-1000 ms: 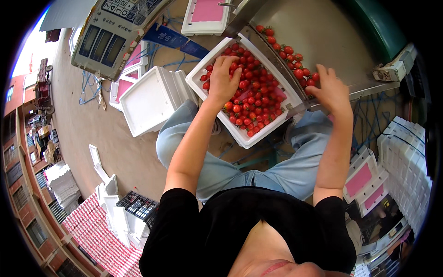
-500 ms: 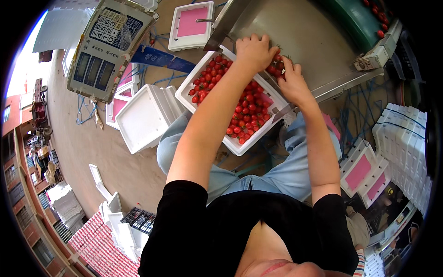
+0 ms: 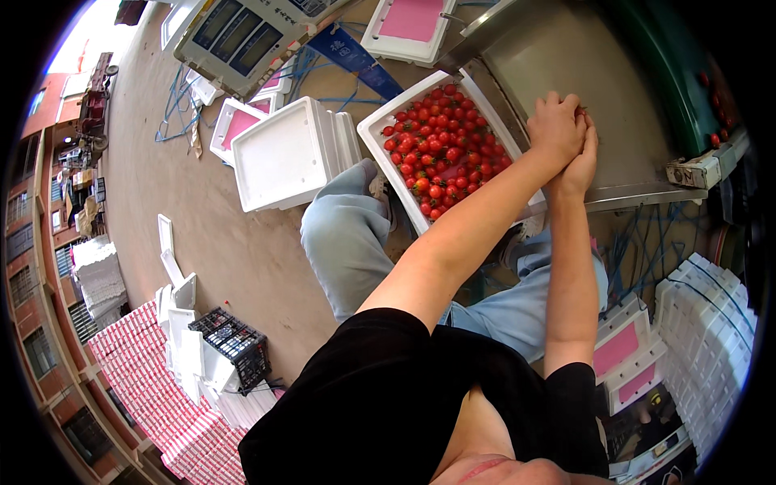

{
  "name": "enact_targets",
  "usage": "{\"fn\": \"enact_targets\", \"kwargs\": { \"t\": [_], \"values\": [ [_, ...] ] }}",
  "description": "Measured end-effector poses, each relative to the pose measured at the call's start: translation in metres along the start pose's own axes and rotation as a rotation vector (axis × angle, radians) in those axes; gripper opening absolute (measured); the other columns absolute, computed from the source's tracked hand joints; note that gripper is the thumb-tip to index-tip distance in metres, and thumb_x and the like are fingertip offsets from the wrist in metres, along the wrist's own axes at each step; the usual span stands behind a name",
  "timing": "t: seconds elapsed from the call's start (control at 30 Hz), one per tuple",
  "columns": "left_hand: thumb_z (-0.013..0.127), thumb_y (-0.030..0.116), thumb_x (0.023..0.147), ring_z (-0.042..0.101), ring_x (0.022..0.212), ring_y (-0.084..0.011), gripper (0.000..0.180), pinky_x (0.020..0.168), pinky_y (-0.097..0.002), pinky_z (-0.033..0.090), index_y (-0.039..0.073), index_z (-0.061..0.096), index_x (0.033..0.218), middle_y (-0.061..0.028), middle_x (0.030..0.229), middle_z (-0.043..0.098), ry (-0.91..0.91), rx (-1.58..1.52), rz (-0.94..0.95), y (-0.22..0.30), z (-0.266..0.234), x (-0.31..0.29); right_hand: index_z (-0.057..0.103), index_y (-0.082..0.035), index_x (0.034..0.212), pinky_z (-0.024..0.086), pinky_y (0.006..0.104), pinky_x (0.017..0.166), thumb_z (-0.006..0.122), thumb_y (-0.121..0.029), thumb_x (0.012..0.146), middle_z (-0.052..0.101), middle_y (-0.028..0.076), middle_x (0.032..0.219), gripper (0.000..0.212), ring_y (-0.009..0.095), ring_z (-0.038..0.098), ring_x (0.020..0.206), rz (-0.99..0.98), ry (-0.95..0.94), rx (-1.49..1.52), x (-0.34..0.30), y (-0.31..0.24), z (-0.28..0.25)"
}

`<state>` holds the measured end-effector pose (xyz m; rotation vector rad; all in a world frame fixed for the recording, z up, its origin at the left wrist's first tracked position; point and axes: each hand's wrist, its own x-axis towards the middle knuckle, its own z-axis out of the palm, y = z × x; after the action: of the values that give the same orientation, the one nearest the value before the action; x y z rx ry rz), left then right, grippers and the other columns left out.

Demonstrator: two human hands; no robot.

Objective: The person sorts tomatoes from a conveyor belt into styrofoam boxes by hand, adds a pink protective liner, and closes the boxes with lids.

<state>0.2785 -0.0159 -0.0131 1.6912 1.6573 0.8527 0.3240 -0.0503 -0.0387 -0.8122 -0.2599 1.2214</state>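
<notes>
My left hand (image 3: 556,129) and my right hand (image 3: 579,163) are pressed together over the metal tray (image 3: 630,89), fingers curled against each other. A small brownish bit shows at the fingertips; whatever lies between the palms is hidden. Just left of the hands, a white foam box (image 3: 373,128) stands tilted against the tray's near-left edge. Many small red cherry tomatoes (image 3: 436,145) with green stems fill it in a loose layer, and a bit of pink lining shows among them.
A weighing scale's display panel (image 3: 242,40) stands at upper left above a blue strip (image 3: 356,61). Stacked white foam boxes (image 3: 283,153) sit left of my knee. A green surface (image 3: 663,73) with more tomatoes borders the tray. White stacks (image 3: 703,339) and blue straps lie at right.
Both hands have moved right, off the box edge and over the tray, and come together. The tomatoes seen between them are no longer visible there. The view has shifted.
</notes>
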Motion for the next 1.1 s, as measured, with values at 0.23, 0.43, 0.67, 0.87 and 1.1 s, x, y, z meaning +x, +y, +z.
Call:
{"fn": "enact_targets", "kwargs": {
  "t": [0.23, 0.43, 0.67, 0.87, 1.1],
  "values": [
    [0.067, 0.016, 0.084, 0.058, 0.090, -0.0299, 0.020, 0.078, -0.0403, 0.049, 0.007, 0.064, 0.102, -0.0113, 0.095, 0.059, 0.430, -0.484, 0.175, -0.010, -0.056, -0.033, 0.050, -0.002, 0.134, 0.042, 0.0347, 0.105, 0.041, -0.021, 0.105, 0.055, 0.012, 0.131, 0.036, 0.021, 0.053, 0.121, -0.199, -0.122, -0.357, -0.073, -0.001, 0.061],
    [0.057, 0.020, 0.098, 0.057, 0.101, -0.0157, 0.027, 0.085, -0.0290, 0.048, 0.009, 0.057, 0.123, -0.0050, 0.113, 0.061, 0.332, -0.887, -0.333, -0.113, -0.095, -0.078, 0.053, -0.003, 0.136, 0.028, 0.0388, 0.115, 0.053, -0.029, 0.100, 0.043, 0.019, 0.146, 0.044, 0.031, 0.038, 0.138, -0.040, -0.554, -0.904, -0.096, 0.042, 0.045],
    [0.053, 0.018, 0.099, 0.048, 0.126, -0.0208, 0.040, 0.099, -0.0405, 0.044, 0.010, 0.050, 0.138, -0.0101, 0.140, 0.049, 0.095, -0.682, -0.553, -0.169, -0.170, -0.092, 0.062, 0.000, 0.118, 0.049, 0.0266, 0.086, 0.059, -0.025, 0.100, 0.066, 0.005, 0.104, 0.031, 0.011, 0.061, 0.094, 0.118, -0.353, -0.793, -0.053, 0.014, 0.041],
    [0.065, 0.015, 0.090, 0.046, 0.132, -0.0266, 0.032, 0.108, -0.0440, 0.038, 0.015, 0.065, 0.123, -0.0097, 0.140, 0.053, 0.006, -0.006, 0.027, -0.191, -0.159, -0.084, 0.065, 0.001, 0.114, 0.050, 0.0244, 0.085, 0.059, -0.019, 0.100, 0.067, 0.005, 0.102, 0.026, 0.011, 0.061, 0.092, 0.062, -0.323, -0.650, -0.037, -0.003, 0.047],
    [0.058, 0.026, 0.095, 0.030, 0.145, -0.0302, 0.039, 0.120, -0.0534, 0.017, 0.028, 0.057, 0.133, -0.0023, 0.149, 0.045, -0.260, 0.628, 0.489, -0.201, -0.128, -0.062, 0.066, 0.001, 0.112, 0.051, 0.0240, 0.085, 0.059, -0.018, 0.100, 0.069, 0.006, 0.102, 0.024, 0.011, 0.063, 0.092, -0.021, -0.302, -0.698, -0.025, -0.019, 0.042]
  ]
}}
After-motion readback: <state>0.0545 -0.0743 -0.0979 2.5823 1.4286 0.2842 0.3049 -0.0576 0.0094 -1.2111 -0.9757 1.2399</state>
